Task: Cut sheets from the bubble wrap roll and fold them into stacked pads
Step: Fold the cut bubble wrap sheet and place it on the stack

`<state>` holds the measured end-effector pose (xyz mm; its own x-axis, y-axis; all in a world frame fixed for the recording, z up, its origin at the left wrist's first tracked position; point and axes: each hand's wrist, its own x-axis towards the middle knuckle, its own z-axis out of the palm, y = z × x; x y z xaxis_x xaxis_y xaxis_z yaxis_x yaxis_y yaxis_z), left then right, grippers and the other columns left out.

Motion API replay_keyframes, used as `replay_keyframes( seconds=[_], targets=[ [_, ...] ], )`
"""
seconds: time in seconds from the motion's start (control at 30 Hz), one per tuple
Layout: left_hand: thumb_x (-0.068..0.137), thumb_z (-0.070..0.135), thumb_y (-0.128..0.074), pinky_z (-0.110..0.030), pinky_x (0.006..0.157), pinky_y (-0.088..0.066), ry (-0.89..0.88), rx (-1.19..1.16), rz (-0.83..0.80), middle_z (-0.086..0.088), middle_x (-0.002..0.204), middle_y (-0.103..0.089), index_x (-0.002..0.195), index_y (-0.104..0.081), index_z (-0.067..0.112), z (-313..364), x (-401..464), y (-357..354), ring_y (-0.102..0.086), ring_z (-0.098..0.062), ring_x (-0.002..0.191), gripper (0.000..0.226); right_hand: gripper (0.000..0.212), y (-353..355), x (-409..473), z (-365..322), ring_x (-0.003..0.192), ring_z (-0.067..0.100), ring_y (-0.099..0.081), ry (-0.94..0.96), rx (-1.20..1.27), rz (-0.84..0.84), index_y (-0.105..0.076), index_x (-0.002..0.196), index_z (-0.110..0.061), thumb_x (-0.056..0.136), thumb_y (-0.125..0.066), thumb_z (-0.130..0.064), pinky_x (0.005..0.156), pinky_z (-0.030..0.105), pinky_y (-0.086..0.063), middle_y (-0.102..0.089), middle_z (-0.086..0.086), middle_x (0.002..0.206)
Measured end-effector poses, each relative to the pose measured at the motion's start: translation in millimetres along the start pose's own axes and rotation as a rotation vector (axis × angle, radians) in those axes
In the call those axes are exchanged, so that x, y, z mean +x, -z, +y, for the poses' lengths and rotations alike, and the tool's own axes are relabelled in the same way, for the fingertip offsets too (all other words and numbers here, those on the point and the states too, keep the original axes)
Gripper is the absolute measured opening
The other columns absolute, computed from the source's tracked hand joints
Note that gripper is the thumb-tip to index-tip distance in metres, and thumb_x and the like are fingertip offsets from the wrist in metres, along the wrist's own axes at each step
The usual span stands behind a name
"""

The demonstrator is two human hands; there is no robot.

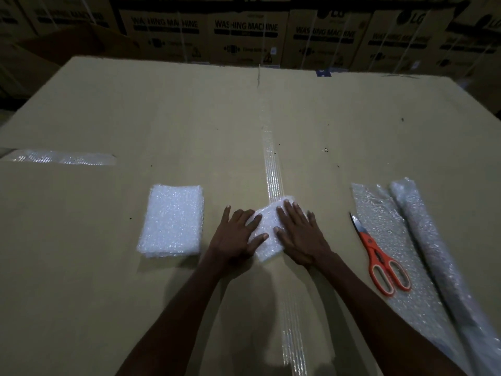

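A stack of folded pads (172, 220) is lying on the cardboard surface (135, 118) to your left. Your left hand (236, 237) and right hand (298, 234) are pressing flat, fingers straight, on a folded bubble wrap sheet (267, 226) between them. Further right, orange scissors (379, 256) are resting on what is probably the roll's loose end, beside the bubble wrap roll (433, 253).

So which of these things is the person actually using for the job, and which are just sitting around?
Part of the job:
- folded pad under left hand and right hand
- stack of pads
- bubble wrap roll
- scissors

Just around:
- cardboard worktop
- tape strip
- washing machine boxes
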<state>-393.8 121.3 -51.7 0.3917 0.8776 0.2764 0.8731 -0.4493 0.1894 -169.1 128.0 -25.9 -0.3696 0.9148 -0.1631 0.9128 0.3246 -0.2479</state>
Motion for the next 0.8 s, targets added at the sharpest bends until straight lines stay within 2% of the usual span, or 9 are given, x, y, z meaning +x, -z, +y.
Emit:
replay_keyframes(
  seconds=[0.1,0.2,0.3,0.47,0.53,0.6,0.67,0.73,0.8],
  targets=[
    [0.095,0.069,-0.031,-0.057,0.106,-0.036,0.027,0.026,0.069,-0.009,0.116,-0.065,0.125,-0.065,0.011,14.1,-16.5,0.7,-0.059,-0.029,0.104,0.074,0.07,5.0,-15.6,-1.6,0.157,0.026,-0.011,-0.184,0.195,0.196,-0.024,0.161,-0.012,0.106,-0.027,-0.054,0.125,0.048,-0.011,-0.015,0.01,0.17],
    [0.091,0.071,-0.036,-0.052,0.102,-0.04,0.063,0.065,0.061,-0.009,0.104,-0.064,0.121,-0.063,0.008,33.5,-30.0,6.0,-0.058,-0.03,0.095,0.075,0.057,6.0,-37.3,-8.0,0.137,0.033,-0.045,-0.386,0.395,0.431,-0.053,0.143,-0.008,0.1,-0.047,-0.046,0.106,0.044,-0.04,-0.051,0.014,0.148],
    [0.091,0.071,-0.04,-0.045,0.092,-0.043,0.051,0.06,0.144,-0.009,0.097,-0.063,0.116,-0.065,0.006,55.7,-41.8,8.9,-0.057,-0.029,0.088,0.075,0.039,9.5,-44.0,-14.5,0.118,0.034,-0.06,-0.521,0.525,0.432,-0.067,0.125,-0.008,0.098,-0.063,-0.036,0.091,0.039,-0.046,-0.067,0.014,0.124],
    [0.091,0.071,-0.043,-0.042,0.087,-0.046,0.025,0.097,0.205,-0.008,0.096,-0.064,0.115,-0.067,0.005,80.7,-58.9,7.2,-0.057,-0.028,0.086,0.074,0.05,26.1,-38.3,-19.1,0.119,0.031,-0.063,-0.618,0.722,0.277,-0.068,0.127,-0.01,0.09,-0.072,-0.043,0.098,0.037,-0.047,-0.07,0.01,0.127],
    [0.092,0.07,-0.042,-0.043,0.085,-0.047,0.005,0.107,0.218,-0.009,0.096,-0.064,0.115,-0.067,0.005,83.9,-65.5,4.7,-0.057,-0.029,0.085,0.074,0.048,27.3,-34.7,-16.6,0.113,0.029,-0.067,-0.623,0.774,0.191,-0.073,0.12,-0.012,0.084,-0.078,-0.043,0.096,0.04,-0.052,-0.073,0.007,0.122],
    [0.093,0.07,-0.04,-0.043,0.084,-0.047,0.004,0.1,0.209,-0.008,0.097,-0.065,0.117,-0.067,0.006,84.4,-72.3,3.7,-0.058,-0.03,0.085,0.073,0.021,27.4,-34.5,-14.1,0.092,0.03,-0.071,-0.604,0.916,0.15,-0.077,0.091,-0.011,0.082,-0.082,-0.03,0.079,0.04,-0.056,-0.076,0.011,0.097],
    [0.095,0.068,-0.039,-0.041,0.083,-0.045,0.038,0.063,0.18,-0.005,0.098,-0.066,0.118,-0.068,0.011,87.0,-77.6,8.4,-0.059,-0.028,0.087,0.068,0.017,33.6,-41.0,-16.1,0.069,0.023,-0.064,-0.574,1.049,0.134,-0.069,0.069,-0.01,0.081,-0.081,-0.012,0.057,0.027,-0.05,-0.068,0.009,0.075],
    [0.098,0.062,-0.04,-0.038,0.082,-0.044,0.135,-0.021,0.159,-0.002,0.096,-0.069,0.114,-0.072,0.018,90.7,-77.5,18.8,-0.059,-0.025,0.087,0.057,0.022,42.7,-49.4,-20.6,0.059,0.014,-0.057,-0.528,1.091,0.138,-0.065,0.066,-0.009,0.082,-0.079,-0.003,0.046,0.016,-0.043,-0.063,0.005,0.067],
    [0.098,0.06,-0.042,-0.035,0.082,-0.044,0.303,-0.163,0.17,0.0,0.092,-0.071,0.108,-0.072,0.02,94.8,-73.9,30.9,-0.06,-0.024,0.088,0.051,0.014,50.0,-54.5,-22.8,0.059,0.014,-0.06,-0.487,1.152,0.149,-0.068,0.073,-0.005,0.082,-0.078,-0.002,0.048,0.016,-0.047,-0.066,0.007,0.071]
  ],
)
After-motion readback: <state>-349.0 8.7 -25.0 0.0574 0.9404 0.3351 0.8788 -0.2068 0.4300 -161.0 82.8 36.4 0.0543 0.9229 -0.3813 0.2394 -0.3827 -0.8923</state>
